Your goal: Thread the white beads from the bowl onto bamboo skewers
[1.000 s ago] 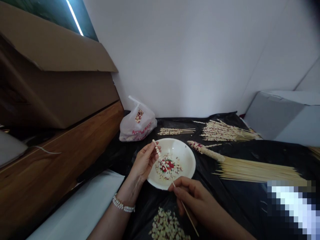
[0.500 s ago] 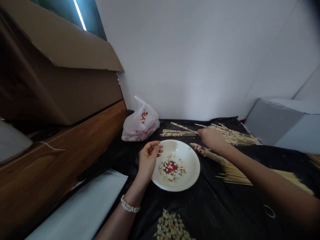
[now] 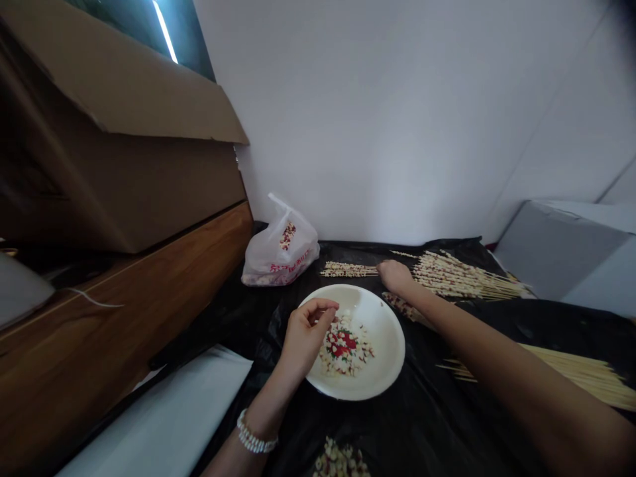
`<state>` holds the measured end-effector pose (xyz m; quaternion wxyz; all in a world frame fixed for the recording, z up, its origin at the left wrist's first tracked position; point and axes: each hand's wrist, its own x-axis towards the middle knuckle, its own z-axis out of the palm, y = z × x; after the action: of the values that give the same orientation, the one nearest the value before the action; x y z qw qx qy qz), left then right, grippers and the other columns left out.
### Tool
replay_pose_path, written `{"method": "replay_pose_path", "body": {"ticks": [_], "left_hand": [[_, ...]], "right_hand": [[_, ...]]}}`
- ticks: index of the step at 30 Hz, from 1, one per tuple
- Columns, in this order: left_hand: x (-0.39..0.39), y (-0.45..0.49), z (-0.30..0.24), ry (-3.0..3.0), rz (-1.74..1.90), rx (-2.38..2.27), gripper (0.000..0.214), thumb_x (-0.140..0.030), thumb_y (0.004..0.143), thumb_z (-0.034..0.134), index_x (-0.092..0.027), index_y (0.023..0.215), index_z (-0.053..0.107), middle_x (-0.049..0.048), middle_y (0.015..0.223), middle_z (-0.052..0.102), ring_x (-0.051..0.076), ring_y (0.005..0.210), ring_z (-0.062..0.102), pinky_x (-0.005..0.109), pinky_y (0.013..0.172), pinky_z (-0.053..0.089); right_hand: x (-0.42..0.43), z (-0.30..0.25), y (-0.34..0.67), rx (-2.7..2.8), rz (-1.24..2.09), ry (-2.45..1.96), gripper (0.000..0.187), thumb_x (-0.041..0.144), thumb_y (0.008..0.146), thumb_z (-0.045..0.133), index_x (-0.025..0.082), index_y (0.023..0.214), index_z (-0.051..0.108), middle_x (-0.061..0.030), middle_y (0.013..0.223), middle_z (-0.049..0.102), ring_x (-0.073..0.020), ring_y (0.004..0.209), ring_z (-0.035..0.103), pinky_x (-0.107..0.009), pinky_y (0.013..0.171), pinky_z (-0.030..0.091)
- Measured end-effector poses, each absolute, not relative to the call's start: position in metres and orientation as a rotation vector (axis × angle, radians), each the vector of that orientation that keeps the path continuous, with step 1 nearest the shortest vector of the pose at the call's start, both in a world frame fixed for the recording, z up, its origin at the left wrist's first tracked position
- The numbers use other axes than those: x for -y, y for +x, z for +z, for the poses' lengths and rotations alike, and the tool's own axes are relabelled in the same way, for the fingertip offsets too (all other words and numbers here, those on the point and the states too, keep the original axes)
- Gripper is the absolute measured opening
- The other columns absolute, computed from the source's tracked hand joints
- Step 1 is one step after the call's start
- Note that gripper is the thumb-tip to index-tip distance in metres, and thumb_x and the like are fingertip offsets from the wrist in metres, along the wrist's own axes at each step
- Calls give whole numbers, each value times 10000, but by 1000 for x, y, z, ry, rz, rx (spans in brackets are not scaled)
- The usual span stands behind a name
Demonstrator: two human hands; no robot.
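A white bowl (image 3: 385, 361) with small white and red flower buds in it rests on a black plastic sheet (image 3: 437, 424). My left hand (image 3: 305, 331), wearing a pearl bracelet, hovers over the bowl's left rim with its fingertips pinched together; what they hold is too small to see. My right hand (image 3: 395, 276) reaches beyond the bowl and lies closed on a small row of bud-threaded skewers (image 3: 345, 269). Whether it still grips a skewer is hidden by the hand.
A larger heap of threaded skewers (image 3: 462, 278) lies at the back right, and bare bamboo sticks (image 3: 581, 377) lie at the right. A white plastic bag (image 3: 281, 255) stands at the back left beside a wooden ledge and cardboard box. Loose buds (image 3: 340, 460) lie near me.
My right hand carried the threaded skewer from in front of me to the row behind the bowl. My left hand let go of the skewer and moved down over the bowl.
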<state>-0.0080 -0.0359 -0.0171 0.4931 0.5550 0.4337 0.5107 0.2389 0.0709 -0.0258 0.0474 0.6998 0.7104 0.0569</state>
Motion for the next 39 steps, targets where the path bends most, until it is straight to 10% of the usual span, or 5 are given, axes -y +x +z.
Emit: {"method": "replay_pose_path", "body": {"ticks": [20, 27, 39], "left_hand": [[41, -4, -22, 1664, 1107, -1088, 447, -497, 907, 422, -151, 728, 641, 86, 772, 698, 199, 712, 653, 305, 648, 485], [54, -1, -14, 2260, 813, -1228, 434, -458, 904, 457, -178, 633, 649, 56, 687, 676, 190, 676, 602, 294, 662, 407], [46, -12, -21, 2316, 170, -1173, 305, -301, 678, 672, -220, 962, 749, 63, 824, 728, 236, 758, 642, 289, 666, 402]], "right_hand": [[55, 41, 261, -2592, 218, 1946, 292, 246, 973, 412, 187, 902, 689, -77, 888, 715, -193, 835, 639, -295, 716, 428], [130, 1, 309, -2465, 203, 1845, 220, 135, 852, 534, 170, 676, 661, -71, 714, 681, -175, 628, 628, -267, 538, 372], [151, -40, 332, -2423, 321, 1760, 235, -17, 799, 507, 131, 811, 689, -103, 779, 711, -232, 740, 676, -318, 667, 451]]}}
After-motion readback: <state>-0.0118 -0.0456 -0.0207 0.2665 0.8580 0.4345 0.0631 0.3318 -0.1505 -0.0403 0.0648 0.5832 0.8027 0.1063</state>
